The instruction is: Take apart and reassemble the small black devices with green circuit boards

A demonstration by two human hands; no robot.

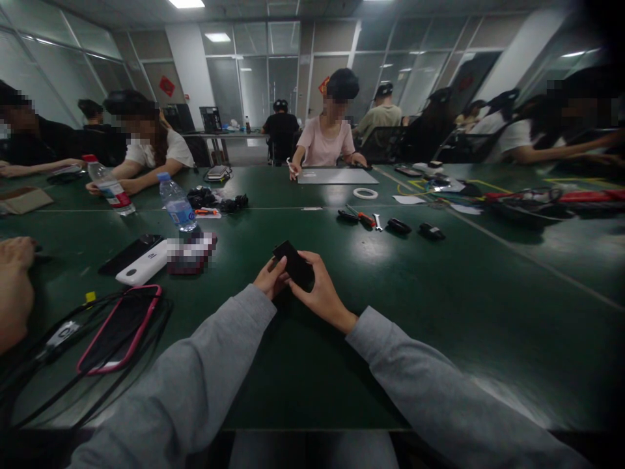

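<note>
A small black flat rectangular object (295, 266) is held just above the table between my two hands; its exact kind I cannot make out. My left hand (269, 279) grips its left edge, with the thumb lying on its near face. Around its right side and lower corner closes my right hand (326, 292), thumb at the bottom and fingers at the top. The object is tilted, its upper end leaning left. Both forearms wear grey sleeves and reach in over the green table (312, 378).
Left lie a pink-rimmed phone (120, 329), black cables, a white power bank (142, 262) and a water bottle (176, 202). Ahead are a screwdriver (365, 220), a wrench (377, 222) and a tape roll (365, 193). Another person's hand (17, 286) rests at far left; people sit opposite.
</note>
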